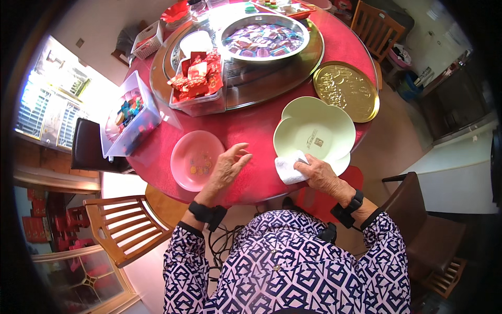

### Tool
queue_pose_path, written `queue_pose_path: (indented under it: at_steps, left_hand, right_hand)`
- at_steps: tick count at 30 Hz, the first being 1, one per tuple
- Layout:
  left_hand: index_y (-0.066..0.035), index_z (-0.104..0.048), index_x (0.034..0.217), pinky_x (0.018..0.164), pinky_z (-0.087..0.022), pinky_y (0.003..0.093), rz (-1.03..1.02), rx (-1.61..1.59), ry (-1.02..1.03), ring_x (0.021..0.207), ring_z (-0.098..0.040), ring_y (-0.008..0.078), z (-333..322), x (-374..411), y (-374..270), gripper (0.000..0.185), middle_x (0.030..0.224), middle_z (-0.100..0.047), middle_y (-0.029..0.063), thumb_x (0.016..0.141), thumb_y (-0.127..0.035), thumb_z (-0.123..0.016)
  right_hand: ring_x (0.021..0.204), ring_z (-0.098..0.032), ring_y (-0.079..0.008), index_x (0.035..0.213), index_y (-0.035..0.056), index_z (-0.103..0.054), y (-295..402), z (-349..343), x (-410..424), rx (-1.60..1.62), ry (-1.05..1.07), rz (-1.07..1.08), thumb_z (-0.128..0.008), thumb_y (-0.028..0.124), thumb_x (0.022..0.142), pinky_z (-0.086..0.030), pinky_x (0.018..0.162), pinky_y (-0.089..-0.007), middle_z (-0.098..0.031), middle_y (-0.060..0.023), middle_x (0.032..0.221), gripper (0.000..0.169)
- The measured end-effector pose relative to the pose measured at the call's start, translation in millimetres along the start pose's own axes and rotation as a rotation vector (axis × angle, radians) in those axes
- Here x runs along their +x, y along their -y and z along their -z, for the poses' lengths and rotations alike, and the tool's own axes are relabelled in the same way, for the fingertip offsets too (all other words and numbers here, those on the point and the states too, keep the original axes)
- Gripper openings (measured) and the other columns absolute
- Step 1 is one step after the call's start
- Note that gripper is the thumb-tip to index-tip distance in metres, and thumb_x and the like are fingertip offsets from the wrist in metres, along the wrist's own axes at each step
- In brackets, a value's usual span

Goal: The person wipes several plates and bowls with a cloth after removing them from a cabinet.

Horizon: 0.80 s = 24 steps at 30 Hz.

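My right hand [319,174] grips a folded white cloth or paper towel [289,168] at the near rim of a pale green, petal-shaped bowl [298,121]. Some printed marks show on the bowl's floor. My left hand [229,167] holds nothing, its fingers apart and slightly curled. It hovers by the right rim of a round pink plastic dish [184,165], which has small printed figures on its bottom. A gold embossed oval lid or tray [347,92] lies behind and right of the green bowl, near the table's edge.
A round table with a red cover [251,184] bears a glass turntable [274,80]. On the turntable stand a steel basin [263,37] of wrapped sweets and a clear box [198,100] of red packets. A translucent bin [151,117] sits left. Wooden [129,231] and brown chairs [423,231] flank me.
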<state>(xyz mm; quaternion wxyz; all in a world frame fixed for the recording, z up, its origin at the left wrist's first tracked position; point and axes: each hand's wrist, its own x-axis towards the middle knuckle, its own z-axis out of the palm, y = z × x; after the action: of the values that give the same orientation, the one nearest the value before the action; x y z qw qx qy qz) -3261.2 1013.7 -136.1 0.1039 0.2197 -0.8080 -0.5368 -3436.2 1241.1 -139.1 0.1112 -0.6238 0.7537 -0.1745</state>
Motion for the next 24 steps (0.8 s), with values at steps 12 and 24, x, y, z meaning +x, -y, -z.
queue_pose_path:
  at_steps: [12, 24]
  left_hand:
    - [0.004, -0.048, 0.095, 0.046, -0.051, 0.0303, 0.319, -0.152, 0.023, 0.062, -0.060, 0.0185, -82, 67, -1, 0.028, 0.075, -0.058, 0.0134, 0.078, -0.016, -0.058]
    - [-0.002, -0.047, 0.106, 0.046, -0.053, 0.0275, 0.373, -0.414, 0.133, 0.064, -0.061, 0.0153, -76, 57, -13, 0.028, 0.085, -0.059, 0.0085, 0.084, -0.019, -0.050]
  right_hand:
    - [0.121, -0.032, -0.0366, 0.127, 0.0083, -0.044, -57, 7, -12, -0.390, 0.100, -0.347, -0.045, 0.049, 0.084, -0.036, 0.091, -0.0485, -0.032, -0.0264, 0.130, 0.059]
    - [0.079, -0.056, -0.0270, 0.104, 0.0076, -0.056, 2, 0, -1, -0.113, -0.132, 0.090, -0.051, 0.011, 0.078, -0.051, 0.061, -0.0342, -0.053, -0.0115, 0.083, 0.027]
